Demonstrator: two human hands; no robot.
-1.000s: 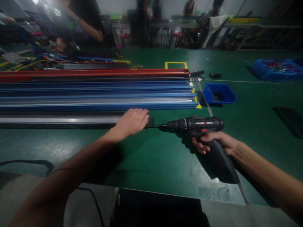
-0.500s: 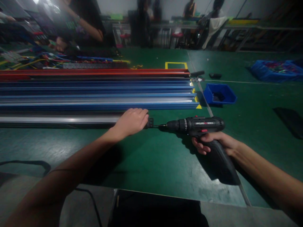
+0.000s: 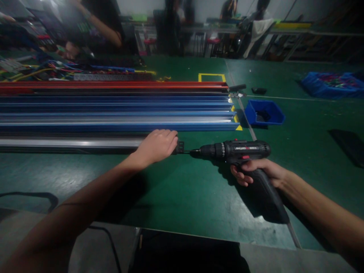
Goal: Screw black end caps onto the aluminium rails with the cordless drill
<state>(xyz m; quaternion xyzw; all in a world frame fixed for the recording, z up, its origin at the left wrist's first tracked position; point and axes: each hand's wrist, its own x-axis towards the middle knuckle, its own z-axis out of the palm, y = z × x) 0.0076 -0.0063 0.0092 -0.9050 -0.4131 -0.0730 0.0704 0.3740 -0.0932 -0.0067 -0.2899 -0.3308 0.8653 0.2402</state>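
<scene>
- At the middle of the green counter (image 3: 182,197), one long black and silver bar (image 3: 85,143) lies flat; its black end piece (image 3: 181,147) I take as the centre of my clock, with 12 o'clock on the side far from the worker.
- Toward 9 o'clock the bar runs away, and close to its end the left grip (image 3: 159,146) is closed over it, with the fingers bent across the top.
- Toward 3 o'clock is the black drill (image 3: 241,149), lying level along the line of the bar; the right grip (image 3: 265,169) is wrapped around its handle, below the red switch.
- The thin bit (image 3: 186,152) of the drill reaches up to the end piece; how deep it enters, I cannot tell.
- On the 12 o'clock side, blue profiles (image 3: 113,113) lie parallel to the bar, and behind them a red profile (image 3: 113,85).
- Between 2 and 3 o'clock stands a blue bin (image 3: 274,113), with dark pieces inside.
- Between 10 and 11 o'clock, beyond the profiles, I see a co-worker's hand (image 3: 71,49) near coloured wires (image 3: 42,72).
</scene>
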